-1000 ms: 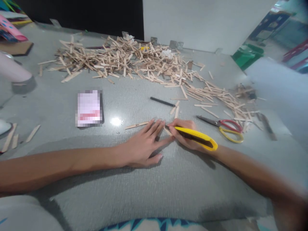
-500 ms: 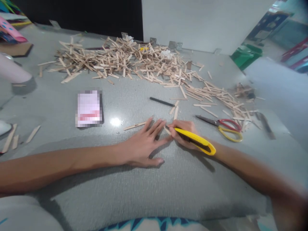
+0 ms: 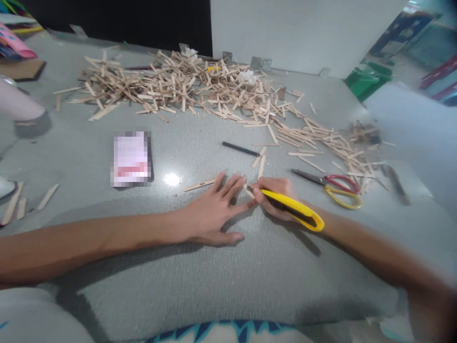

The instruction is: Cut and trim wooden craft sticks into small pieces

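My left hand [image 3: 217,209] lies spread on the grey table, its fingertips pressing on a small wooden stick [image 3: 249,191]. Part of that stick is hidden under the fingers. A yellow utility knife [image 3: 293,208] is gripped in my right hand [image 3: 274,197], its blade tip at the stick beside my left fingertips. Another wooden stick [image 3: 198,185] with a dark mark pokes out to the left of my left hand. Beyond the right hand are two loose sticks [image 3: 262,166] and a black pencil-like rod [image 3: 240,148].
A long heap of wooden sticks [image 3: 167,88] spreads across the back. Scissors [image 3: 324,183] with red and yellow handles lie on the right. A blurred-out rectangular object [image 3: 131,158] rests at left, with several sticks [image 3: 21,208] farther left. A green bin [image 3: 367,81] stands beyond the table.
The knife's handle end has shifted slightly right and down. My left hand stays in nearly the same place; the whole view has moved a little.
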Demonstrator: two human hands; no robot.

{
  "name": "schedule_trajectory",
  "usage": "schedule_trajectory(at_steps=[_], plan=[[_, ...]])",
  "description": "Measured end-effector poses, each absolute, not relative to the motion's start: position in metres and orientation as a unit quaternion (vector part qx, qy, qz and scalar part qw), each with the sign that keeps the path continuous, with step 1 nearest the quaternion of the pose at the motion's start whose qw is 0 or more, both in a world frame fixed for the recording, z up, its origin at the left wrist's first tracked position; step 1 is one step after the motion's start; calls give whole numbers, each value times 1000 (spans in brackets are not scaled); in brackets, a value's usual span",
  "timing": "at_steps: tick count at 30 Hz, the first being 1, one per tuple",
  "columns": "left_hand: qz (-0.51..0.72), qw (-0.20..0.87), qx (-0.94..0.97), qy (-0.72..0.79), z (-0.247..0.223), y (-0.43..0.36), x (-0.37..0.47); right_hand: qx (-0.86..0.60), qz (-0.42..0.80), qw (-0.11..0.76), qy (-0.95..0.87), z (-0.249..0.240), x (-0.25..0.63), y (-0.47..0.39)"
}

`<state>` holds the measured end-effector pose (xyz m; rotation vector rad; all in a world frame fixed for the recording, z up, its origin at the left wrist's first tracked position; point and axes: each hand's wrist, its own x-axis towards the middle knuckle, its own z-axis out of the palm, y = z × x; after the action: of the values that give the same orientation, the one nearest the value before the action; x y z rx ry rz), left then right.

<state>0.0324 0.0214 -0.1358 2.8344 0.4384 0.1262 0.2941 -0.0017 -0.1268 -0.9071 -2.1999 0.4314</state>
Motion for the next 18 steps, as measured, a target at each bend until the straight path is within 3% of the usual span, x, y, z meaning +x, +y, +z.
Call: schedule_trajectory(at_steps=[18], plan=[[46,144,978,141,-136,22,33,-383,189,361,-829,-127,295,-7]])
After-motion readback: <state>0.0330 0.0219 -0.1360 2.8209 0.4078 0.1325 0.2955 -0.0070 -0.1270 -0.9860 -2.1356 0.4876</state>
